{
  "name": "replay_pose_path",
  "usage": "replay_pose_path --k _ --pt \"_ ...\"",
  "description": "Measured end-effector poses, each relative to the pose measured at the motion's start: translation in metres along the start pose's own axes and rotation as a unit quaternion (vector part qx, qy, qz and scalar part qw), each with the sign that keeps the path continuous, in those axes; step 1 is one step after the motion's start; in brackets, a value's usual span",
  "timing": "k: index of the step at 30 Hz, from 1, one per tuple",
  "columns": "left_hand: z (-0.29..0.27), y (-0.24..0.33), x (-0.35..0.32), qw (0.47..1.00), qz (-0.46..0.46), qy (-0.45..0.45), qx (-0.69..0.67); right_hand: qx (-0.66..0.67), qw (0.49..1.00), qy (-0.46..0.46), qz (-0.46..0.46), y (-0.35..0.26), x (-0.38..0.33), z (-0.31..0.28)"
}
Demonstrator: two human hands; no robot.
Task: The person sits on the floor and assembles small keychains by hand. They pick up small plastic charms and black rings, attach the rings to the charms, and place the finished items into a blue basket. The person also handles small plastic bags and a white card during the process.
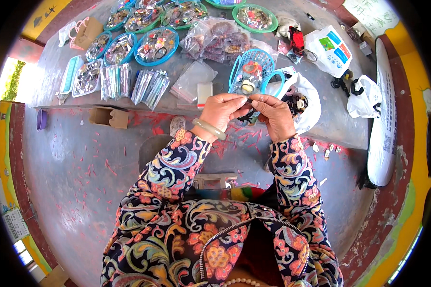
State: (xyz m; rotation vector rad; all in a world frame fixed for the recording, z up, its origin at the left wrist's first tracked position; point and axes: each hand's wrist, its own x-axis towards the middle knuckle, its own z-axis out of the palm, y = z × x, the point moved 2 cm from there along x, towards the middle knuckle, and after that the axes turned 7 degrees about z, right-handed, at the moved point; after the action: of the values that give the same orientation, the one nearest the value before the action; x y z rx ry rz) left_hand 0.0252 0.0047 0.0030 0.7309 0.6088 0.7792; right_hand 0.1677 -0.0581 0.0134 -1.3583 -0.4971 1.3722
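Observation:
My left hand [220,111], with a pale bangle [209,129] at its wrist, and my right hand [276,115] meet fingertip to fingertip at the raised surface's near edge. Both are closed in a pinch on a small dark thing [248,100], mostly hidden by the fingers. Black loops [246,116] show just below the fingertips; whether they belong to it I cannot tell. Right behind the hands stands a blue plastic basket [235,82] with small colourful pieces inside. A white plastic bag [313,111] holding black items lies open beside my right hand.
Round baskets [178,44] of small packaged goods, bundles of clear packets [150,87], plastic bags [196,79] and a printed white bag [328,51] cover the raised grey surface. Below it are a cardboard box [108,117], a purple container [41,119] and scattered red scraps.

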Motion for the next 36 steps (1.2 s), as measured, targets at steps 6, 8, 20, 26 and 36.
replay_pose_path --k 6,8,20,26,36 --pt "-0.0033 -0.0018 0.0013 1.000 -0.015 -0.014 0.009 -0.030 0.999 0.015 -0.020 0.0040 0.0032 -0.0040" --pt "-0.0038 -0.0016 0.0016 0.999 -0.020 -0.025 0.009 -0.034 0.999 0.016 -0.028 0.0040 0.0033 -0.0041" --pt "-0.0031 -0.0004 0.0006 0.999 -0.041 -0.023 0.009 -0.011 1.000 0.005 -0.023 0.0054 0.0043 -0.0023" --pt "-0.0021 0.0011 0.0006 0.998 -0.040 -0.032 0.021 -0.018 1.000 -0.004 -0.018 0.0025 0.0032 -0.0025" --pt "-0.0038 0.0025 0.0008 0.999 -0.020 -0.037 -0.003 0.000 0.999 -0.038 -0.017 0.0013 0.0027 -0.0037"
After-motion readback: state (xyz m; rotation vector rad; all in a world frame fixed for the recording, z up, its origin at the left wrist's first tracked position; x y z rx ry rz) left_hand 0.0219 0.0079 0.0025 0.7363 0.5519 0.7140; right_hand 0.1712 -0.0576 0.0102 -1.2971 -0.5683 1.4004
